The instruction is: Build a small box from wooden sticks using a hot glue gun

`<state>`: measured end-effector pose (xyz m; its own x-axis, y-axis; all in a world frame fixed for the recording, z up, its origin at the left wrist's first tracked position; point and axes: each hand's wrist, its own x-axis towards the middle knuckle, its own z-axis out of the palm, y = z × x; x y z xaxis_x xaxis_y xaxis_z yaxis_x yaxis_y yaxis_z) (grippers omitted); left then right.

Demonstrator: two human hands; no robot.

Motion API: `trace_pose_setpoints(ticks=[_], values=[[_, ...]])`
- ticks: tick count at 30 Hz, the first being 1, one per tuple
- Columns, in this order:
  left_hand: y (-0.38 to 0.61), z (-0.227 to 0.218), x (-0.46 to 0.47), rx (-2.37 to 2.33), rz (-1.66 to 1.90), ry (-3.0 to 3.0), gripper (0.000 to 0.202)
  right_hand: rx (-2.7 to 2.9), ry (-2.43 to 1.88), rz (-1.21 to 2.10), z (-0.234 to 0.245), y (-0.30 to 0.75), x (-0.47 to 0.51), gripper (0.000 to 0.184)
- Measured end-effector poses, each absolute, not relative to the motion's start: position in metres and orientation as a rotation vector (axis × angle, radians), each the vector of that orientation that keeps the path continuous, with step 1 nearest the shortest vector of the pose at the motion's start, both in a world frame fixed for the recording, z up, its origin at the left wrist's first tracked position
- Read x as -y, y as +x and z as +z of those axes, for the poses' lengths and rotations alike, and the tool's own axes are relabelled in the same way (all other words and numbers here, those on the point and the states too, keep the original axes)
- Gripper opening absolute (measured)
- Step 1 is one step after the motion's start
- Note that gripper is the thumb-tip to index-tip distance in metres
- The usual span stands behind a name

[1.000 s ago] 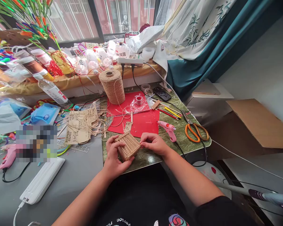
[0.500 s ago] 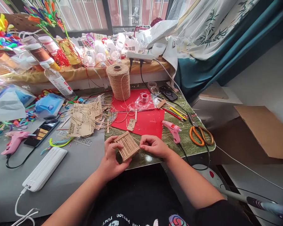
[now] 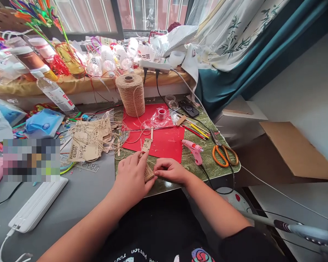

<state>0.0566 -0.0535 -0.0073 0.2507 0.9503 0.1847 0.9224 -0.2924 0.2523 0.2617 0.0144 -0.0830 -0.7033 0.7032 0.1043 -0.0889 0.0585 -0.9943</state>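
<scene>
A small square piece wrapped in rows of jute twine point(image 3: 148, 174) is held low over the table's front edge. My left hand point(image 3: 132, 173) is closed around it, with the back of the hand and fingers covering most of its left side. At the piece's right corner, my right hand point(image 3: 169, 171) is closed in a pinch; what lies between thumb and finger is too small to make out. Beyond the hands are red sheets point(image 3: 166, 145) with a sandpaper scrap point(image 3: 146, 145) on them. A large jute twine spool point(image 3: 130, 96) stands upright farther back.
A pink glue gun point(image 3: 193, 151) and orange-handled scissors point(image 3: 224, 154) lie to the right, near pencils point(image 3: 198, 130) and a phone point(image 3: 189, 109). Leftward are sandpaper sheets point(image 3: 86, 142), a plastic bottle point(image 3: 56, 92) and a white power strip point(image 3: 38, 205). Cords trail off the table's right edge.
My left hand has turned over the twine-wrapped piece, so its fingers now cover much of the face that showed before. The right hand stays pinched at its corner. The whole view has shifted slightly.
</scene>
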Motion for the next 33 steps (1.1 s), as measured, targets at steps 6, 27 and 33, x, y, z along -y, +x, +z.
trace_pose_setpoints(ticks=[6,27,33], values=[[0.05,-0.006,0.063,-1.769,0.627,2.362,0.072,1.693,-0.496,1.728,-0.083,0.264,-0.018,0.026],[0.046,-0.067,0.08,-1.749,1.148,2.099,0.064,1.706,-0.722,1.385,-0.077,0.279,-0.014,0.025],[0.038,-0.07,0.081,-1.75,1.069,2.02,0.062,1.684,-0.766,1.37,-0.079,0.275,-0.014,0.025]])
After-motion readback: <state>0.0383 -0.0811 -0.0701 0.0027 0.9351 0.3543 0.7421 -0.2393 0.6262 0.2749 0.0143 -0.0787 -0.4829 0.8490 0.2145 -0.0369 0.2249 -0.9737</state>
